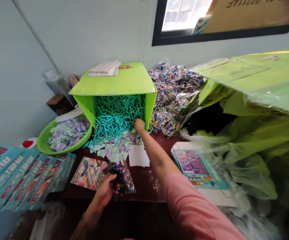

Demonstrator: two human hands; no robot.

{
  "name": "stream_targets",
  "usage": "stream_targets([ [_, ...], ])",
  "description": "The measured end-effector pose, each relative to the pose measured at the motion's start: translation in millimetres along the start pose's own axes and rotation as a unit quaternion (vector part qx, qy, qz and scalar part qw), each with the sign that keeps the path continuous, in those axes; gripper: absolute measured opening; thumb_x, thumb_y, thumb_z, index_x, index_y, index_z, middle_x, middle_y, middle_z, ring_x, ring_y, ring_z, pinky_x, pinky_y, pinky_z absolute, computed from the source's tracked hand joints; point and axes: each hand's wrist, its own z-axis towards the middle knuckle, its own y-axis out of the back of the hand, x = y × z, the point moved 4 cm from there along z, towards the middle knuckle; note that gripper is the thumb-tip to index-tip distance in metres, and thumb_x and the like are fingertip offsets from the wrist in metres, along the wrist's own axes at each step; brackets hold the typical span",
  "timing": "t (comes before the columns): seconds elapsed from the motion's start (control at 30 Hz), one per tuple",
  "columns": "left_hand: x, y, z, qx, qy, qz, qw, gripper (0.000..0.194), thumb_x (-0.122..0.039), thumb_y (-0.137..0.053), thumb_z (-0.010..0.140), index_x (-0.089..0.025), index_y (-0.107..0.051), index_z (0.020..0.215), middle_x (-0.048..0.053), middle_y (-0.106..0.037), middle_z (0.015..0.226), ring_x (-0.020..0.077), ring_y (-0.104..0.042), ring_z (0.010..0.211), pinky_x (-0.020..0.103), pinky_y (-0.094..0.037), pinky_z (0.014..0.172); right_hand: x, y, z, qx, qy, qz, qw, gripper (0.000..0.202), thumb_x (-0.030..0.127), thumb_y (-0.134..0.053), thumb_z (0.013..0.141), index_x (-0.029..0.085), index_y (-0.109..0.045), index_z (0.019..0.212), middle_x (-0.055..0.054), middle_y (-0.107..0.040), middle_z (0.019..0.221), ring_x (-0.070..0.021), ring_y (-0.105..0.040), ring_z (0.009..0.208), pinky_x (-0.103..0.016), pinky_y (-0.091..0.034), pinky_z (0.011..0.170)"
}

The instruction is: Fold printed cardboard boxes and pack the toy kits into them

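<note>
My left hand (105, 189) is closed on a clear bag of coloured beads (121, 176), with a dark, patterned strip beside the beads. Under it lies a printed leaflet (88, 173) on the dark red table. My right hand (138, 125) reaches to the front right corner of a green box (114, 83) tipped on its side. Its fingers are curled at the edge of a heap of teal plastic sticks (114, 125); what they grip, if anything, is hidden. Small green and purple packets (118, 148) and a white card (137, 156) lie just below.
A green basin (42, 140) of similar packets stands left, behind a row of teal printed boxes (21, 176). Bead bags (169, 96) are heaped against the wall. At right are flat printed cartons (197, 166) and a large green box (259, 73) with plastic sheeting (249, 166).
</note>
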Motion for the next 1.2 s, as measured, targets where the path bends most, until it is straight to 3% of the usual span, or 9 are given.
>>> stream_targets([
  [0.1,-12.9,16.5,1.1,-0.016,-0.057,0.006,0.998,0.022,-0.016,-0.08,0.076,-0.016,-0.071,0.096,0.006,-0.079,0.095,0.0228,-0.077,0.09,0.034,-0.062,0.084,-2.0,7.2,1.8,-0.01,-0.024,0.014,1.0,0.025,0.023,-0.058,0.095,0.008,-0.073,0.108,-0.023,-0.075,0.11,-0.0291,-0.071,0.108,-0.033,-0.053,0.091],
  [0.2,-27.6,27.7,5.1,-0.044,-0.088,-0.024,0.995,0.027,-0.015,-0.081,0.074,-0.017,-0.07,0.098,0.005,-0.079,0.095,0.021,-0.075,0.093,0.034,-0.06,0.089,-7.7,13.3,-26.3,-0.018,-0.002,0.04,0.999,0.03,0.025,-0.051,0.096,0.01,-0.071,0.112,-0.019,-0.075,0.112,-0.0267,-0.07,0.107,-0.031,-0.053,0.088],
  [0.33,-32.2,22.3,12.4,-0.031,-0.129,-0.04,0.99,0.036,-0.023,-0.087,0.07,-0.019,-0.07,0.101,0.005,-0.078,0.1,0.0216,-0.073,0.101,0.037,-0.055,0.097,-7.1,-22.5,-142.3,0.075,0.082,0.115,0.987,0.027,0.031,-0.049,0.094,0.02,-0.073,0.095,-0.002,-0.075,0.081,-0.018,-0.068,0.073,-0.026,-0.054,0.067],
  [0.43,-23.9,11.4,14.7,-0.008,-0.183,-0.015,0.983,0.044,-0.037,-0.09,0.066,-0.019,-0.071,0.101,0.006,-0.077,0.102,0.0226,-0.071,0.103,0.036,-0.052,0.097,1.8,-54.5,-250.3,0.172,0.18,0.289,0.924,0.023,0.033,-0.055,0.091,0.022,-0.068,0.076,0.001,-0.068,0.069,-0.0175,-0.063,0.064,-0.028,-0.051,0.062],
  [0.53,-12.7,9.8,10.9,-0.05,-0.205,0.006,0.978,0.047,-0.039,-0.092,0.058,-0.017,-0.071,0.094,0.003,-0.077,0.092,0.0197,-0.071,0.087,0.032,-0.053,0.087,2.4,-60.5,-303.3,0.132,0.199,0.278,0.931,0.021,0.036,-0.062,0.091,0.023,-0.066,0.075,-0.002,-0.067,0.078,-0.0206,-0.063,0.075,-0.034,-0.052,0.074],
  [0.63,-7.0,9.8,3.3,-0.038,-0.191,-0.007,0.981,0.044,-0.041,-0.088,0.062,-0.017,-0.071,0.094,0.002,-0.076,0.088,0.0182,-0.07,0.081,0.031,-0.053,0.082,0.9,-46.7,-309.2,0.062,0.223,0.263,0.937,0.021,0.04,-0.067,0.09,0.023,-0.067,0.077,-0.009,-0.067,0.102,-0.0252,-0.062,0.1,-0.041,-0.05,0.094],
  [0.8,-10.6,16.5,-9.3,-0.051,-0.189,-0.032,0.98,0.035,-0.032,-0.084,0.061,-0.018,-0.069,0.09,-0.001,-0.074,0.086,0.0173,-0.07,0.084,0.03,-0.052,0.083,1.3,-28.8,-313.0,0.059,0.235,0.301,0.923,0.022,0.04,-0.062,0.095,0.023,-0.067,0.082,-0.01,-0.053,0.143,-0.0285,-0.048,0.135,-0.05,-0.036,0.116],
  [0.93,-7.7,14.2,-15.5,-0.006,-0.175,-0.047,0.983,0.038,-0.033,-0.084,0.061,-0.019,-0.069,0.093,-0.001,-0.074,0.084,0.0172,-0.069,0.079,0.032,-0.052,0.083,8.2,-35.3,-322.4,0.097,0.251,0.246,0.931,0.019,0.037,-0.063,0.094,0.023,-0.066,0.081,-0.011,-0.056,0.139,-0.0308,-0.048,0.131,-0.056,-0.037,0.113],
  [1.2,-7.6,6.4,-31.7,0.017,-0.279,0.043,0.959,0.047,-0.041,-0.086,0.069,-0.018,-0.07,0.106,0.006,-0.076,0.104,0.022,-0.07,0.098,0.034,-0.051,0.094,3.5,-34.0,-333.4,0.102,0.247,0.249,0.931,0.021,0.039,-0.065,0.094,0.023,-0.066,0.079,-0.011,-0.056,0.137,-0.0315,-0.049,0.13,-0.057,-0.039,0.11],
])
